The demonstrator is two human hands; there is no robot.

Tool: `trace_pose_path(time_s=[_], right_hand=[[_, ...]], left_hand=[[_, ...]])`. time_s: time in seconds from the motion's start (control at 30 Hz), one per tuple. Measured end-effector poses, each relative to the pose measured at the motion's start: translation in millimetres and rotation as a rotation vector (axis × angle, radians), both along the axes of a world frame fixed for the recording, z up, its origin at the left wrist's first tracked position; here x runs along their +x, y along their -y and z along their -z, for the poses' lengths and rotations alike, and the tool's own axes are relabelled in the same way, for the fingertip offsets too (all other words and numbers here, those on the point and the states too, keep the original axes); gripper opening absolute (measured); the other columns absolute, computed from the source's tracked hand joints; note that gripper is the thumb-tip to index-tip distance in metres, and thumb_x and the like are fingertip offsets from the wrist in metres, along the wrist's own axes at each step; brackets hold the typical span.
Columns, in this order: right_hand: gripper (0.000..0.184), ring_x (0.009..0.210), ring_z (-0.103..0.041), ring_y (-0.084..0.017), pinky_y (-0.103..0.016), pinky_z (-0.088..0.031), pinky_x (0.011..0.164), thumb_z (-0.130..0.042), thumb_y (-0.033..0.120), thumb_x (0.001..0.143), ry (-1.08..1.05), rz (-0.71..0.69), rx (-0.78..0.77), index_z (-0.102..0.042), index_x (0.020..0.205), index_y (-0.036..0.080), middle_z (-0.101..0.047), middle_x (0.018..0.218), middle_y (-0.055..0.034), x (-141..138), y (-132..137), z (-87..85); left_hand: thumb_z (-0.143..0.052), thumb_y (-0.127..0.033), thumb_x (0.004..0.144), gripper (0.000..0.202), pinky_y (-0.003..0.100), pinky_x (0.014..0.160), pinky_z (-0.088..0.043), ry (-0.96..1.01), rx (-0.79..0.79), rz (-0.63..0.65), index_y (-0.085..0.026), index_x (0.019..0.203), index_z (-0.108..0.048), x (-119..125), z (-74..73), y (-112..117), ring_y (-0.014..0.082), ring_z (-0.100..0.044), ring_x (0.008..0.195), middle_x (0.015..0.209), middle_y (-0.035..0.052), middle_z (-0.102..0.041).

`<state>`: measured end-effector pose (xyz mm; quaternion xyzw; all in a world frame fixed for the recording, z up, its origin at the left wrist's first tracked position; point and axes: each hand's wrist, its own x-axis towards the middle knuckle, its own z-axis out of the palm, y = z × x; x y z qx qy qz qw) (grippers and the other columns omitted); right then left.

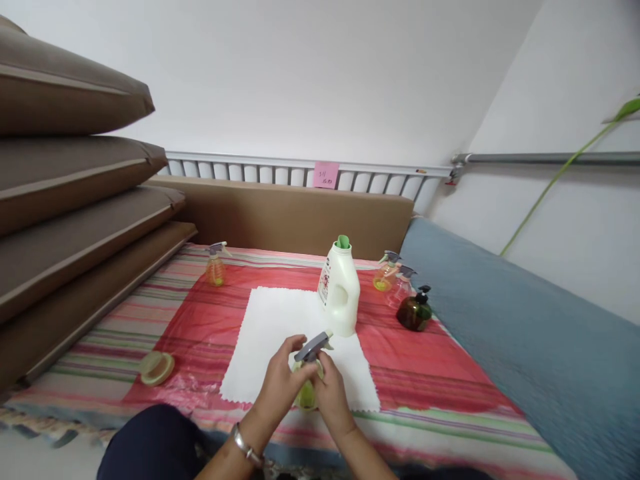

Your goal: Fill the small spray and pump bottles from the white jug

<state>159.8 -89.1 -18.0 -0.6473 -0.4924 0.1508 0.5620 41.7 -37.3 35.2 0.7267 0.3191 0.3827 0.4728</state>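
Close in front of me, both hands are around a small spray bottle (307, 396) with yellow-green liquid and a grey trigger head (313, 346). My left hand (283, 373), below a silver bracelet on the wrist, has its fingers curled about the neck and head. On the other side my right hand (330, 393) grips the bottle near its neck. The bottle is over the near part of a white cloth (280, 327) with a zigzag edge. A large pale jug (345, 293) with a green piece in its mouth stands uncapped at the cloth's far right.
Spray bottles stand at the left (216, 270) and right (385, 275), with a pinkish one (400, 288) beside a dark pump bottle (415, 312). A round pale lid (157, 368) lies at the near left. Stacked cushions (75, 160) rise at the left; a blue surface (525, 320) borders the right.
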Motion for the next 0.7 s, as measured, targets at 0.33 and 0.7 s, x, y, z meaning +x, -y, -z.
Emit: trace_pose_path(time_s=[0.33,0.7], right_hand=[[0.024,0.087,-0.061,-0.023,-0.034,-0.047,0.081,-0.058,0.03,0.075,0.008,0.053,-0.08,-0.061,0.095,0.018,-0.067,0.091,-0.0057,-2.2,1.8,-2.4],[0.033,0.095,-0.058,-0.028,-0.04,-0.044,0.086,-0.058,0.039,0.074,0.034,0.152,-0.105,-0.057,0.1,0.018,-0.064,0.098,-0.0104,-11.9,10.5,-0.4]], left_hand=[[-0.079,-0.022,0.056,0.072,0.043,0.099,-0.037,-0.015,-0.009,0.033,-0.015,0.121,-0.048,4.2,88.2,3.9,0.0292,-0.051,0.111,0.117,0.0115,-0.058],[-0.064,-0.021,0.07,0.046,0.042,0.091,-0.045,-0.065,0.204,-0.093,-0.016,0.114,-0.05,9.0,85.4,14.9,0.0246,-0.056,0.1,0.106,0.0095,-0.06]])
